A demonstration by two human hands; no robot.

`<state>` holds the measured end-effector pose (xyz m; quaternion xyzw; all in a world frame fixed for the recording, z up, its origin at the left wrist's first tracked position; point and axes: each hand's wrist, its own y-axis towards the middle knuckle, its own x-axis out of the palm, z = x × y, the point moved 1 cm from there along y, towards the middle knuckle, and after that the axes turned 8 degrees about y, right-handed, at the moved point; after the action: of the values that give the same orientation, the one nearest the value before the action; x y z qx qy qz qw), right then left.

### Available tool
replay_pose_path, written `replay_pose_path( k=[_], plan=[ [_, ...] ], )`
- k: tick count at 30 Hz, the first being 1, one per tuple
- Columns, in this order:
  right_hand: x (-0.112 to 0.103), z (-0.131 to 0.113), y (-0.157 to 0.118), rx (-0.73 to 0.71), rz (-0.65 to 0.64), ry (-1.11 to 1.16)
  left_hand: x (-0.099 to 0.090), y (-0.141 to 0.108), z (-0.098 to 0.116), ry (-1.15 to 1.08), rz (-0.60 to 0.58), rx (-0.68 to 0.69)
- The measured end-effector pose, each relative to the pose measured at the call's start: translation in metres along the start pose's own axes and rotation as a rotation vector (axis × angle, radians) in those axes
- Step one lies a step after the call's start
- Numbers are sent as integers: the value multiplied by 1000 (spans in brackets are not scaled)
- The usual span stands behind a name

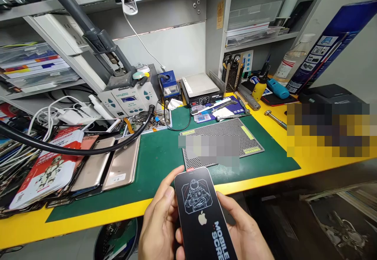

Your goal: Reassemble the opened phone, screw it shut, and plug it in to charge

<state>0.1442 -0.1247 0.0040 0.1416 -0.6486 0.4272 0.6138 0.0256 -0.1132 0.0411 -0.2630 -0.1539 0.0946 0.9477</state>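
I hold a black phone-sized box printed with an astronaut drawing, an apple logo and white lettering, just in front of the yellow bench edge. My left hand grips its left side, thumb resting on the top face. My right hand wraps its right side from underneath. The box tilts away from me, its top end near the green mat.
A grey perforated pad lies on the mat. Several gold phone backs and a red-white box are stacked at left under a black hose. A rework station, hot plate and tools line the back.
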Motion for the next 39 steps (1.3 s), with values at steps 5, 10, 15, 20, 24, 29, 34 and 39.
replay_pose_path(
  k=[5, 10, 15, 20, 24, 29, 34, 39],
  plan=[
    [-2, -2, -2, 45, -95, -38, -1, 0, 0, 18, -54, 16],
    [0, -4, -4, 39, -132, -30, -2, -2, 0, 38, -117, -17],
    [3, -9, -9, 27, -167, -121, -3, -2, 2, 24, -201, 9],
    [16, -21, -12, -65, -154, -149, -15, 1, -5, 171, -201, 233],
    [30, -27, -10, -227, -166, -163, -25, -2, -22, 538, -129, 575],
    [36, -35, -6, -276, -136, -175, -23, -2, -37, 994, 19, 923],
    [39, -40, -3, -293, -100, -213, -15, 2, -41, 1039, 119, 987],
    [47, -53, 0, -178, -138, -267, -18, 10, -20, 597, -74, 621]
  ],
)
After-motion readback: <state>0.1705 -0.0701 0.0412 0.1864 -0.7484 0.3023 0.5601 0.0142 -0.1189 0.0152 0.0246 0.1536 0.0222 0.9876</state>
